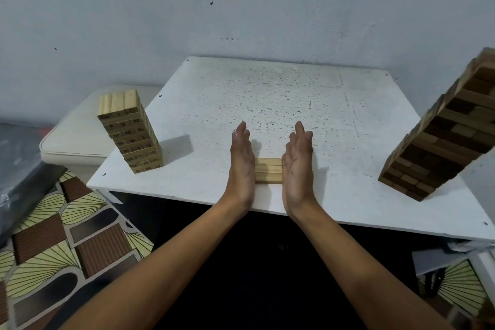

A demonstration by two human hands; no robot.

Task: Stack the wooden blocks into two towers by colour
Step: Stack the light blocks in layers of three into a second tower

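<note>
Between the two hands, near the front edge of the speckled white worktop (267,104), lies a flat row of pale wooden blocks (268,170) set side by side. The left hand (242,166) stands on its edge with straight fingers, its palm pressed against the left ends of those blocks; the right hand (297,166) mirrors it, flat and straight-fingered against the right ends, so both hands are spread flat rather than curled round anything. Well out to the left of the left hand, close to the worktop's left edge, stands a tower of pale wooden blocks with printed black numbers (130,131), upright with a slight lean. Well out to the right of the right hand rises a taller tower of mixed dark brown and tan wooden blocks (439,139), partly cut off by the picture's edge. Beyond the left tower sits a cream padded cushion (72,131), and a patterned brown and yellow mat (67,244) lies below the left forearm.
</note>
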